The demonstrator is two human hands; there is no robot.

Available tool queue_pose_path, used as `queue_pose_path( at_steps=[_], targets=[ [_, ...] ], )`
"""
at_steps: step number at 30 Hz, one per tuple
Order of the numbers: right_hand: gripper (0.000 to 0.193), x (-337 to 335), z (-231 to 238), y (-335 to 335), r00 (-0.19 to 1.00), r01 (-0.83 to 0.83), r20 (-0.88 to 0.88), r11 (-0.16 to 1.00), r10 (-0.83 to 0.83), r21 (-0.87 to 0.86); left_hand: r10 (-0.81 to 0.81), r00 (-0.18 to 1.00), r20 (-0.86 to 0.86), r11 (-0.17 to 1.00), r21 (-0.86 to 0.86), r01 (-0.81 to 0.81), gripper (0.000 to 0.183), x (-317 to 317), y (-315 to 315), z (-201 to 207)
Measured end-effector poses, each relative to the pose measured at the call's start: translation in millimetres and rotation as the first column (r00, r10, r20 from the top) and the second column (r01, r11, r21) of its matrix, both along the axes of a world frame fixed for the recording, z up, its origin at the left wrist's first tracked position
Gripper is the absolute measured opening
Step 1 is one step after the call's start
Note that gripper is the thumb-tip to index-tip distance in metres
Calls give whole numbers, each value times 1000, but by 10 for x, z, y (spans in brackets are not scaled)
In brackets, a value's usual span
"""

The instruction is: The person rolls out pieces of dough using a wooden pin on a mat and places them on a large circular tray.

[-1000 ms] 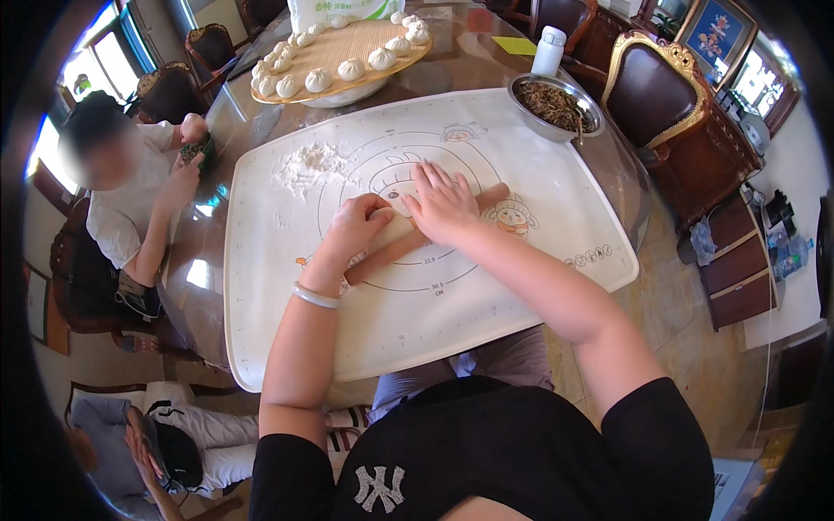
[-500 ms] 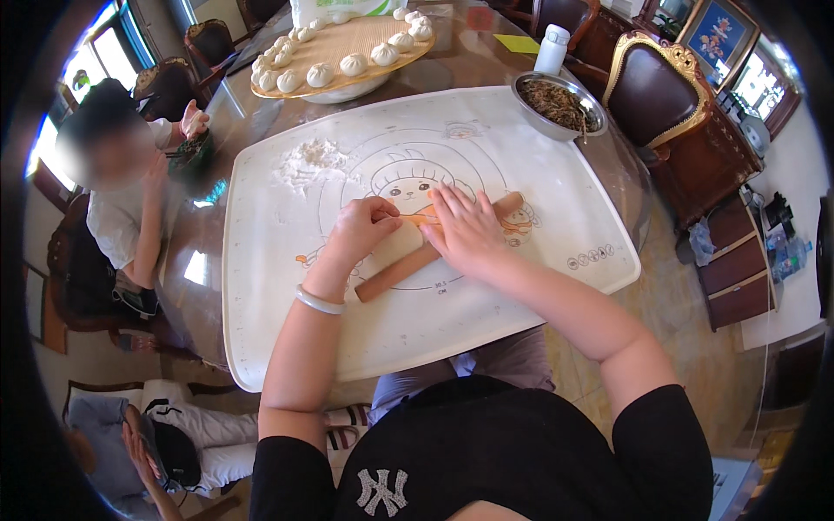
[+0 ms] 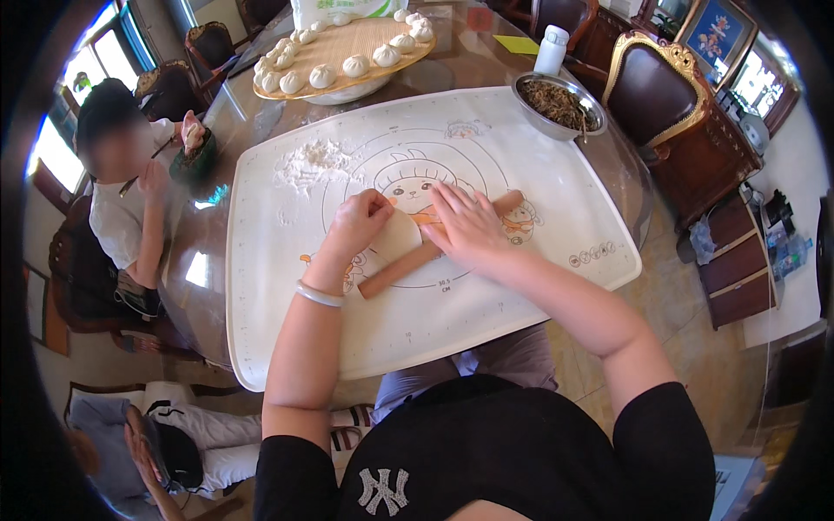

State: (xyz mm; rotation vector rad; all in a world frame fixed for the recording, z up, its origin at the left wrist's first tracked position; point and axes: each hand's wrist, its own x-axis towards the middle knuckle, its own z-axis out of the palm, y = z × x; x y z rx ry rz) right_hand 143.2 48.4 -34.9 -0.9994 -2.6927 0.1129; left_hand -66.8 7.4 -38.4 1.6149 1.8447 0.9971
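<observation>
A pale, flat dough wrapper (image 3: 399, 237) lies on the white kneading mat (image 3: 287, 334), on the far side of a wooden rolling pin (image 3: 389, 274). My left hand (image 3: 358, 222) is closed, thumb and fingertips pinching the wrapper's left edge. Flat over the right half of the pin rests my right hand (image 3: 470, 227), its fingers stretched out toward the far side. The pin slants from near left to far right, and my right palm hides its middle. A heap of dry flour (image 3: 314, 165) lies on the mat beyond my left hand.
At the back, a round woven tray (image 3: 373, 54) carries several pleated buns on a bowl. A metal bowl of dark filling (image 3: 556, 102) stands at the mat's far right corner, near a white bottle (image 3: 552, 50). Another person (image 3: 126, 191) sits at the left with a dark green bowl.
My left hand has shifted slightly left and more of the wrapper shows. My right hand stays on the pin. The person at the left has raised a utensil by the green bowl.
</observation>
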Motion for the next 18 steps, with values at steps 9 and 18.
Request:
queue_pose_path(
  at_steps=[9,18],
  targets=[
    [60,458,80,-392,996,-52,71,999,52,-2,14,909,417,978,-195,74,33,104,-130,207],
    [60,-645,23,412,983,177,49,984,-175,-22,-10,1000,5,999,-31,10,24,132,-91,137]
  ],
)
